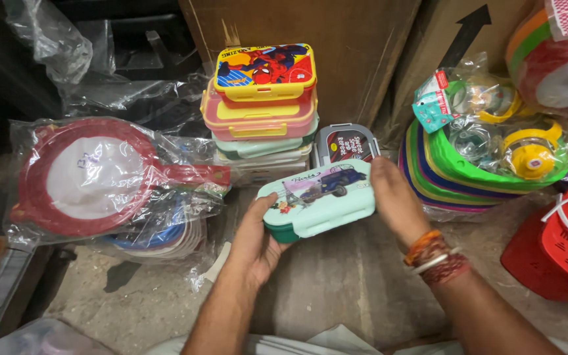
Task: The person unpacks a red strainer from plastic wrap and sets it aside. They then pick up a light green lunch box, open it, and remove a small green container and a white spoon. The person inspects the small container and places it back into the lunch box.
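I hold a mint-green lunch box [320,196] with a printed car and tower on its lid, tilted slightly, just above the concrete floor. My left hand [256,238] grips its left end from below. My right hand [396,200] clasps its right end; red and orange threads circle that wrist. Just behind it stands a grey lunch box [344,143] with a dark red lid panel. To the left rises a stack of lunch boxes [261,108], topped by a yellow and red one with a cartoon print.
Bagged red round sieves [90,176] lie at the left. Stacked colourful plastic trays with wrapped small bottles [484,154] sit at the right, and a red basket [560,246] at the far right. Cardboard boxes [336,39] stand behind.
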